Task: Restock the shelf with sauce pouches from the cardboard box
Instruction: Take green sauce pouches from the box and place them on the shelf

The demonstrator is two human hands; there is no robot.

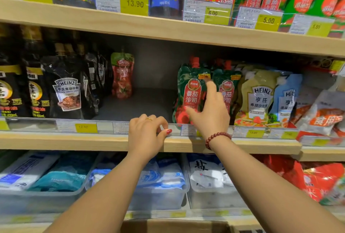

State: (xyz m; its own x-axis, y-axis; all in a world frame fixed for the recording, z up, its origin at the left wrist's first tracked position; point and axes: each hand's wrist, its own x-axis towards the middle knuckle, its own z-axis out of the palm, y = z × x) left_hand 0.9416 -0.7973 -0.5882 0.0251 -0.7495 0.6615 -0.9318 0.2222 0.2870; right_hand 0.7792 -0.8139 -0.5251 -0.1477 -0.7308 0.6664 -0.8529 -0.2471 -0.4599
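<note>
Setting: supermarket aisle, wooden middle shelf (242, 144) with price tags along its front edge; every place below is given from this shelf.
Gap: bare grey floor at the shelf's centre, with 1 red pouch (122, 75) standing far back in it.
Sauce pouches: 2 green tomato-sauce pouches (192, 92) with red screw caps stand upright at the shelf's front, right of the gap, one behind the other.
Cardboard box: cardboard box (175, 226) below the shelf, at the bottom of view; only its top edge shows, contents unseen.
Right hand: right hand (209, 107), fingers spread apart, reaches onto the shelf and touches the front pouch's face without clamping it.
Left hand: left hand (147, 133), fingers curled together, rests on the shelf's front lip and holds nothing.
Handling: probably light, soft and pliable with a slick film; likely to slump or tip.
Hold: best taken at the stiff cap neck or by both side seams.
</note>
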